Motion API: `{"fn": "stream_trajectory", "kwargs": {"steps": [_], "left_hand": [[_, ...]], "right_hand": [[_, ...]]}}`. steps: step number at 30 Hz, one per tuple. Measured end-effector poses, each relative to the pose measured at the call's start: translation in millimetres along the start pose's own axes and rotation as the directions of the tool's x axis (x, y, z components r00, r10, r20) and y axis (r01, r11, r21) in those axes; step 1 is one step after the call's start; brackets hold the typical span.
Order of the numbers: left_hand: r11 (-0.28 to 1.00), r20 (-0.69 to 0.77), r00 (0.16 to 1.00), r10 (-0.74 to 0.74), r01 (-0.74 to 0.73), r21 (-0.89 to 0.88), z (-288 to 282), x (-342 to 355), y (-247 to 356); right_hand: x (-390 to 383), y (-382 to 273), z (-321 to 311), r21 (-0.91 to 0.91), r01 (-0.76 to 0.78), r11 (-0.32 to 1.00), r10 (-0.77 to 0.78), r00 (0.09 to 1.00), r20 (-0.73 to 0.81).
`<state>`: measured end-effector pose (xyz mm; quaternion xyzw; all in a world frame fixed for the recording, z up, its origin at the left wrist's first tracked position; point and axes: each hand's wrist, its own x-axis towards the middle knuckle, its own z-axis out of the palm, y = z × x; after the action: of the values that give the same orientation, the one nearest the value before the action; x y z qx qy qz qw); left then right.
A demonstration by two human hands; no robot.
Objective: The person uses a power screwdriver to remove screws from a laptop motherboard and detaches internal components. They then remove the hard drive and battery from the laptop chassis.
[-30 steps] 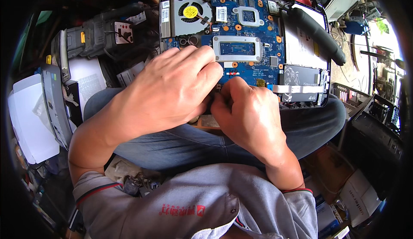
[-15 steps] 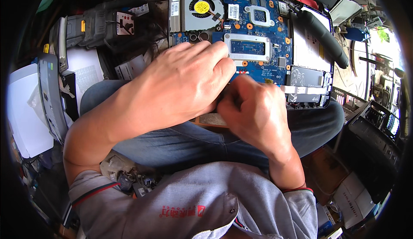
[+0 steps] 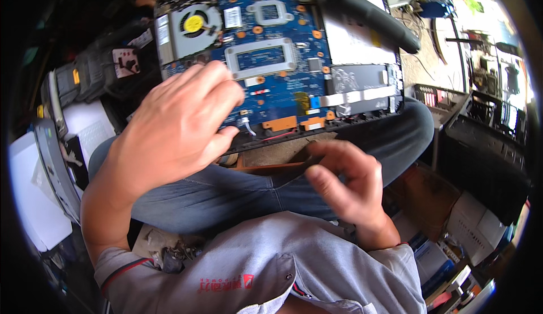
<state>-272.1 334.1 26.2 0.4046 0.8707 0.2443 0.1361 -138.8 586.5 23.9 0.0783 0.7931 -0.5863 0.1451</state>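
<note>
An opened laptop base (image 3: 277, 139) rests across my lap with its blue circuit board (image 3: 283, 91) bare. My left hand (image 3: 181, 113) lies over its near left part, fingers curled downward and thumb by the front edge. Whatever its fingertips hold or press is hidden beneath them. A short white cable (image 3: 249, 126) shows beside that thumb. Off the near edge, my right hand (image 3: 353, 187) hovers above my lap, thumb and fingers apart, with nothing seen in it. A fan with a yellow hub (image 3: 194, 24) sits at the board's far left.
A black cylindrical bar (image 3: 373, 20) lies across the laptop's far right, above a grey drive (image 3: 362, 88) with a white ribbon cable (image 3: 359, 96). Black equipment (image 3: 87, 88) and papers (image 3: 93, 124) crowd the left side. Dark casings (image 3: 481, 150) and a white box (image 3: 472, 232) stand at right.
My right hand has drawn away from the board toward me and opened. The laptop appears further left in view, with my left hand still over its left part.
</note>
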Motion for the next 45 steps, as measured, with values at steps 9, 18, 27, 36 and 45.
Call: {"fn": "stream_trajectory", "kwargs": {"steps": [9,18,27,36,45], "left_hand": [[0.987,-0.07,0.986,0.153,-0.149,0.056,10,31,30],[0.96,0.023,0.979,0.203,-0.203,0.194,17,43,37],[0.935,0.024,0.972,0.235,-0.233,0.266,24,42,40],[0.946,-0.034,0.963,0.267,-0.255,0.198,20,40,35],[0.906,-0.035,0.937,0.349,-0.327,0.267,26,36,36]], "right_hand": [[2,-3,-31,0.638,-0.281,0.717,0.294,0.952,0.09],[11,-9,-30,0.649,-0.354,0.673,0.338,0.928,0.156],[14,-3,-31,0.698,-0.356,0.621,0.351,0.923,0.158],[12,13,-35,0.846,-0.299,0.442,0.236,0.948,0.211],[12,15,-34,0.857,-0.277,0.433,0.237,0.953,0.189]]}}
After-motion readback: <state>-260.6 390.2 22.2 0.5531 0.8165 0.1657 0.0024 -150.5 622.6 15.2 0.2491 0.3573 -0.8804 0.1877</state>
